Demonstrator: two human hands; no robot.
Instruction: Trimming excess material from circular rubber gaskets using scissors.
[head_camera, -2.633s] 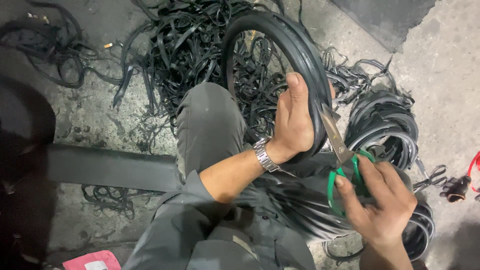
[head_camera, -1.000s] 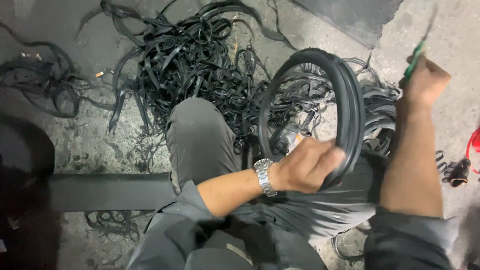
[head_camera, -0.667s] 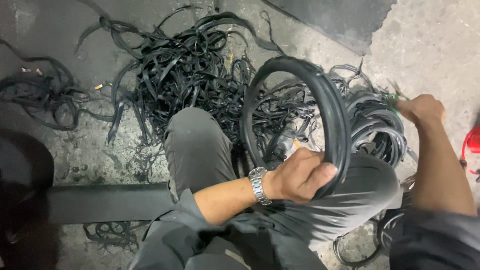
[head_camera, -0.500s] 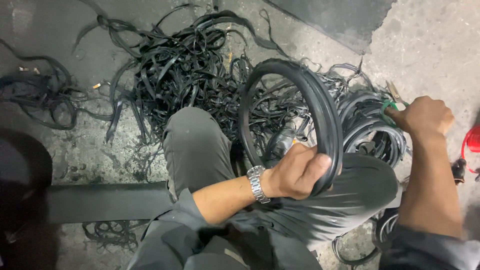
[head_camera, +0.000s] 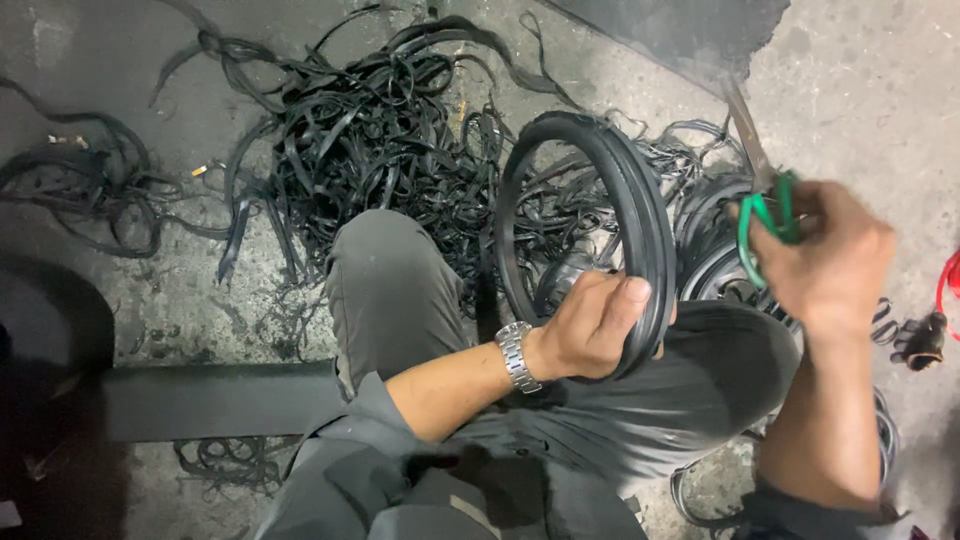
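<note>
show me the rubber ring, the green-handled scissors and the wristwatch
rubber ring (head_camera: 655, 240): head view, on the ring's right-hand rim, above the gripping thumb
green-handled scissors (head_camera: 757, 222): head view, on the green handle loop beside the fingers
wristwatch (head_camera: 517, 356): head view, on the metal band at the wrist

Black rubber tyre (head_camera: 640, 230) upright over lap; green-handled scissors (head_camera: 765, 205) raised beside it
</note>
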